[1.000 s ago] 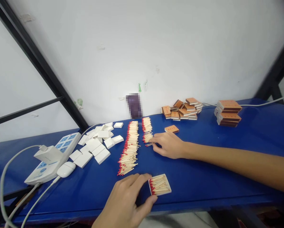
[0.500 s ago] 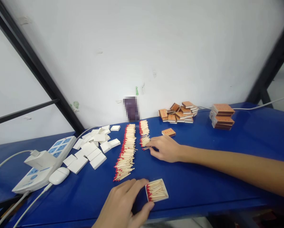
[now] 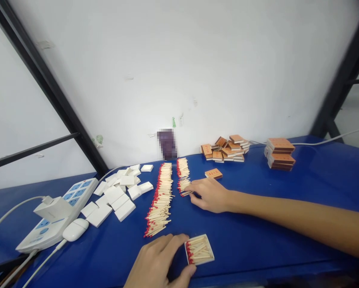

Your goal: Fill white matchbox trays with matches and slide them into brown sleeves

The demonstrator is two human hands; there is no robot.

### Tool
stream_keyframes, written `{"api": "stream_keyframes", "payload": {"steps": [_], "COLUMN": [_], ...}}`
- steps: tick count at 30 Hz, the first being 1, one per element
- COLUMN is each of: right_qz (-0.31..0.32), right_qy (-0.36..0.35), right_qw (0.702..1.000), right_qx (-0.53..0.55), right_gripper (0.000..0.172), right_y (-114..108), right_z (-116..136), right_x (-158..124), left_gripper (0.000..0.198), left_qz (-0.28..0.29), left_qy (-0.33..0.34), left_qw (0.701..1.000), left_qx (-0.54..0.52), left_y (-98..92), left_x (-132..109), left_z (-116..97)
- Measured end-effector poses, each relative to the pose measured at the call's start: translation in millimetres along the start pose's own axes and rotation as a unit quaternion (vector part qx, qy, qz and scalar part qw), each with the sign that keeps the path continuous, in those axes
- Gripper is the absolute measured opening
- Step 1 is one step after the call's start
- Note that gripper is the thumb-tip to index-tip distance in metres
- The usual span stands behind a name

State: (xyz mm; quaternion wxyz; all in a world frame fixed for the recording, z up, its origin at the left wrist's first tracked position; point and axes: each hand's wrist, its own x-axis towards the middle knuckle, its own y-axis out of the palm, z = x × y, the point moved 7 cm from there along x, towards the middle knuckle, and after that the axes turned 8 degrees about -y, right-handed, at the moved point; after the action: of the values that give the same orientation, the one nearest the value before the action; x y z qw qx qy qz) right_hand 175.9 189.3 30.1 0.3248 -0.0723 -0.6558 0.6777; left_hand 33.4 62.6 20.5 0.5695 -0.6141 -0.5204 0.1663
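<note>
The left hand [image 3: 159,260] pinches a white match tray [image 3: 210,247] at its left end, forefinger at the far corner and thumb at the near corner. The tray lies near the front edge of the table, filled with matches [image 3: 199,249] whose red heads point left. Farther in, the right hand [image 3: 211,194] has its fingertips at the near end of the shorter match row [image 3: 183,176]; whether they grip any matches, I cannot tell. The longer match row [image 3: 159,204] runs just left of it, heads also leftward.

Beyond the right hand lies 1 orange matchbox [image 3: 213,173], with a loose heap of matchboxes [image 3: 230,149] near the wall and a neater stack [image 3: 280,152] farther right. On the left are scattered white trays [image 3: 113,195], a rounded white case [image 3: 75,229] and a power strip [image 3: 61,224] bearing a white charger [image 3: 53,209].

All this sits on a glossy blue tabletop [image 3: 257,224] against a scuffed white wall [image 3: 179,60], flanked by 2 slanting black posts [image 3: 47,86]. A pixelated purple patch [image 3: 167,144] shows behind the rows.
</note>
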Motion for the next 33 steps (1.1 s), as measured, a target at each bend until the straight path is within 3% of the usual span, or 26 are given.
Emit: {"api": "stream_keyframes", "payload": {"steps": [12,22,28,33], "right_qz": [-0.013,-0.008,-0.021,-0.017], "right_qy": [0.002,0.051,0.025,0.022], "right_qw": [1.000,0.998,0.999,0.998], "right_qx": [0.012,0.021,0.033,0.050], "right_gripper": [0.026,0.022,0.015,0.018], "right_y": [0.7,2.2,2.6,2.4], "right_z": [-0.5,-8.5,-7.3,-7.4], "right_x": [-0.2,-0.6,0.1,0.1], "left_gripper": [0.041,0.039,0.041,0.040], "left_qz": [0.022,0.038,0.028,0.040], "left_qy": [-0.015,-0.008,-0.013,-0.008], "left_qw": [1.000,0.999,1.000,0.999], "left_qx": [0.003,-0.001,0.003,0.009], "left_y": [2.5,5.0,1.9,2.0], "left_x": [-0.8,-1.7,-2.2,-1.2], "left_z": [1.7,2.9,1.1,-0.9]}}
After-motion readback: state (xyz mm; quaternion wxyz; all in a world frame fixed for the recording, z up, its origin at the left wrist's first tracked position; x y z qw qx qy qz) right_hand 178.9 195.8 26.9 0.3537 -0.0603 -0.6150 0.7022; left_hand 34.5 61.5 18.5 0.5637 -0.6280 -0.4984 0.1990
